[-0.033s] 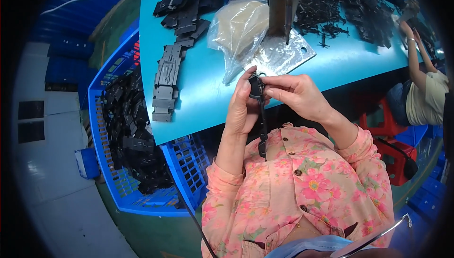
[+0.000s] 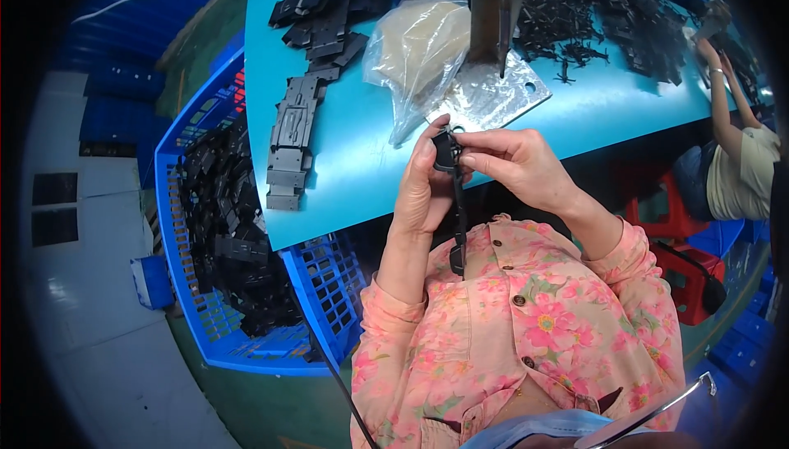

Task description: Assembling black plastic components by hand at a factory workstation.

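Observation:
A long black plastic part [image 2: 459, 210], seen almost edge-on, is held upright at the table's near edge. My left hand [image 2: 422, 184] is closed around its upper end, with the thumb and fingers on either side. The fingertips of my right hand [image 2: 519, 165] are pinched together against the same upper end. Any small piece between them is hidden. Just beyond my hands lies a shiny metal plate [image 2: 514, 97], beneath a dark upright tool [image 2: 496, 30]. Left of the plate sits a clear plastic bag [image 2: 419, 46] with pale contents.
Black plastic panels [image 2: 292, 124] line the table's left side. A blue crate [image 2: 218, 356] full of black parts stands left of the table [image 2: 353, 178]. Small black pieces [image 2: 559, 25] are heaped at the back right. Another person [image 2: 740, 169] works at the right, near red stools [image 2: 686, 280].

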Demonstrator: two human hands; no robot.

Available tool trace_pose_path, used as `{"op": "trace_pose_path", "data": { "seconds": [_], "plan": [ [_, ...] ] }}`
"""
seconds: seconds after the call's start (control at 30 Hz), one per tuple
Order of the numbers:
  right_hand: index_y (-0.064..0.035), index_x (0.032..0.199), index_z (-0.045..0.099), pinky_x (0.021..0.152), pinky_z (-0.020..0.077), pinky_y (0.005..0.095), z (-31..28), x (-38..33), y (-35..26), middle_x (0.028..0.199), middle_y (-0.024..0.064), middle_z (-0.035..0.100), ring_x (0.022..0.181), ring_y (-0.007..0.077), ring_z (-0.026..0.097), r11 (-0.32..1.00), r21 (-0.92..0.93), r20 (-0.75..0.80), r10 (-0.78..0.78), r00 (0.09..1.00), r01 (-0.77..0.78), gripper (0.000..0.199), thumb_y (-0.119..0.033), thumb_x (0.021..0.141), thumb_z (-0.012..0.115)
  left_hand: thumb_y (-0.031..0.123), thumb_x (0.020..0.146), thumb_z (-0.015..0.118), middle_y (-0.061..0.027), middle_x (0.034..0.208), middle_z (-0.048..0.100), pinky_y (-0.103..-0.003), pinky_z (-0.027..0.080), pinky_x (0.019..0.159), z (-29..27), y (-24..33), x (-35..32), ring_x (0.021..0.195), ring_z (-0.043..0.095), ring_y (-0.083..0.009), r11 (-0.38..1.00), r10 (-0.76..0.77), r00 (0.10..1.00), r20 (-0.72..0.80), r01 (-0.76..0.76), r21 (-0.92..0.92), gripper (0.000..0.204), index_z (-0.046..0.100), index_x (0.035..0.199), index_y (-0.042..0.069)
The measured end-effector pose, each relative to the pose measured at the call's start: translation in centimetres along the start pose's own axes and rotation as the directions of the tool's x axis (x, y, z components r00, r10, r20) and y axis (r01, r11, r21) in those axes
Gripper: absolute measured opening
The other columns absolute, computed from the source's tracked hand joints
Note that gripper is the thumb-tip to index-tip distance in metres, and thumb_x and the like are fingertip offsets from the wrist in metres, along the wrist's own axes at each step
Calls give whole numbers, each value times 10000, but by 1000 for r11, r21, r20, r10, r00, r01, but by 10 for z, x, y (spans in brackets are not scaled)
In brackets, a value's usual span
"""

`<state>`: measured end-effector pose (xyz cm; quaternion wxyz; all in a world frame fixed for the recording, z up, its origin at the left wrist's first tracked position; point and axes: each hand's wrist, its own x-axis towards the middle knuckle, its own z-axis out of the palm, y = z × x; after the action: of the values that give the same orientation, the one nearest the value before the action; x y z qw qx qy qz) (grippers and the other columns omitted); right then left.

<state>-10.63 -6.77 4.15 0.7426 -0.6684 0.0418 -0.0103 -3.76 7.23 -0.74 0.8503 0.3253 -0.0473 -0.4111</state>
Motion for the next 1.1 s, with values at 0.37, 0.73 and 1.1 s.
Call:
{"op": "trace_pose_path", "data": {
  "seconds": [0.37,0.73,1.1],
  "plan": [
    [23,908,598,566,529,214,8,5,2,833,87,567,692,118,588,808,-457,-26,-429,903,371,153,24,755,587,528,767,544,-85,991,537,-322,436,699,6,-7,3,816,541,-169,843,-56,989,136,120,-524,674,375,1235,73],
    [-1,834,605,496,470,202,8,11,5,816,77,556,667,121,566,763,-482,-25,-503,864,431,125,37,715,618,561,783,493,-80,962,552,-327,468,667,17,-9,0,765,563,-174,793,-117,989,88,146,-592,648,431,1189,60],
    [-20,791,609,622,449,278,5,13,7,760,70,595,715,196,564,588,-618,44,-638,769,523,148,13,658,664,521,787,518,-110,990,548,-369,509,730,20,-8,0,847,584,-215,749,-117,988,100,154,-645,639,418,1187,32]
  ]
}}
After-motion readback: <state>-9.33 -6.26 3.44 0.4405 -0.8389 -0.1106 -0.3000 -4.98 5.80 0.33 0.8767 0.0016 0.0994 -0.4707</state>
